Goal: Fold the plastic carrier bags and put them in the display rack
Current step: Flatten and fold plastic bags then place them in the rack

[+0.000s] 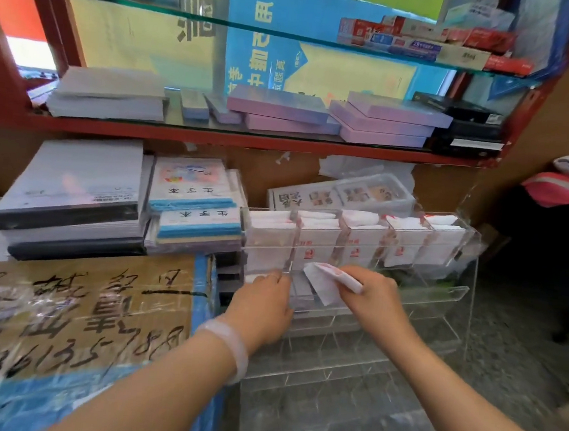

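Right hand (369, 291) pinching folded bag (325, 284), rack (441, 292) edge

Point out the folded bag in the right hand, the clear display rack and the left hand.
folded bag (325, 286), head view, white body below the fingers.
display rack (441, 292), head view, front lip of second tier.
left hand (261, 302), head view, back of hand.

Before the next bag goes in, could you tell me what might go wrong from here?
The right hand pinches the folded bag only by one end, so it may unfold before reaching a slot. The top row of the clear rack looks packed already; forcing another in could crumple its neighbours. The left hand touches a thin divider, which might flex.
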{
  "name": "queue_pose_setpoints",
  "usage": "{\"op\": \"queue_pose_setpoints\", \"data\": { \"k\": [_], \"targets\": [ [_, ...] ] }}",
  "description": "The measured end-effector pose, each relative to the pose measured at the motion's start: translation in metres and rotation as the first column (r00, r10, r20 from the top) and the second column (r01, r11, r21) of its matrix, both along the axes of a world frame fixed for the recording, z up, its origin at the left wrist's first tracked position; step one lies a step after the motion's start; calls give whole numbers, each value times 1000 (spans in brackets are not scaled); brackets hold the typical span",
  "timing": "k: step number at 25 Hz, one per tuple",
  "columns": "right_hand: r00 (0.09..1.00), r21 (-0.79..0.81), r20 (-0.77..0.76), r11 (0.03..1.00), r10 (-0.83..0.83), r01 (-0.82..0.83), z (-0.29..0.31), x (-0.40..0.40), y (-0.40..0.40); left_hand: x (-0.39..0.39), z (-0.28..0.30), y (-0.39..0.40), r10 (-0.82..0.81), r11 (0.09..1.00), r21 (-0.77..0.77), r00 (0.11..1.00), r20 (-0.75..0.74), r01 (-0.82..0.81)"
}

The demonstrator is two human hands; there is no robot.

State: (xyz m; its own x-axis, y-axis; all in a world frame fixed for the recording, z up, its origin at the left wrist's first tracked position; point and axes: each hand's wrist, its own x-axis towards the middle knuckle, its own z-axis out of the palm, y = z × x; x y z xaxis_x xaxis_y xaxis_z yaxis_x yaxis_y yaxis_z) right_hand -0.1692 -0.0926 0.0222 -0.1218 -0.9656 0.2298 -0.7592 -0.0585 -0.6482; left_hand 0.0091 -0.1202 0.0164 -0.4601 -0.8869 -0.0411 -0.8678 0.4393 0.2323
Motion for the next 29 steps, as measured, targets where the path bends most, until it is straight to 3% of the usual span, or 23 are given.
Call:
{"op": "queue_pose_setpoints", "data": {
  "k": [4, 8, 13, 16, 19, 21, 22, 25, 27, 29],
  "targets": [
    [1000, 18, -4, 1000, 9, -9, -6, -7, -11, -12, -10, -20, -10, 998, 56, 985, 174, 1],
    [1000, -24, -12, 999, 21, -21, -6, -6, -12, -15, -10, -9, 88, 994, 44, 979, 182, -98],
    [963, -85, -91, 962, 254, -261, -5, 24, -30, -7, -14, 4, 118, 990, 59, 973, 198, -132],
    [904, 23, -257, 937, 341, -347, -16, 38, -40, -5, -19, 11, 89, 994, 48, 978, 189, -100],
    [760, 259, -500, 909, 416, -327, -19, 49, -51, 0, -24, 19, 71, 997, -22, 979, 192, -68],
    [724, 326, -526, 892, 447, -314, -13, 58, -58, 4, -27, 23, 67, 997, -40, 981, 183, -60],
    [750, 329, -492, 892, 442, -310, -8, 60, -60, 6, -28, 25, 66, 998, -36, 982, 176, -61],
    [858, 127, -403, 948, 318, -291, -1, 54, -52, 9, -28, 28, 65, 998, 14, 983, 170, -68],
    [832, -138, -504, 929, 232, -343, -5, 52, -36, 9, -26, 29, 72, 996, 47, 980, 185, -82],
    [779, -144, -563, 896, 275, -420, -18, 55, -27, 9, -26, 31, 77, 994, 66, 982, 175, -90]
  ]
}}
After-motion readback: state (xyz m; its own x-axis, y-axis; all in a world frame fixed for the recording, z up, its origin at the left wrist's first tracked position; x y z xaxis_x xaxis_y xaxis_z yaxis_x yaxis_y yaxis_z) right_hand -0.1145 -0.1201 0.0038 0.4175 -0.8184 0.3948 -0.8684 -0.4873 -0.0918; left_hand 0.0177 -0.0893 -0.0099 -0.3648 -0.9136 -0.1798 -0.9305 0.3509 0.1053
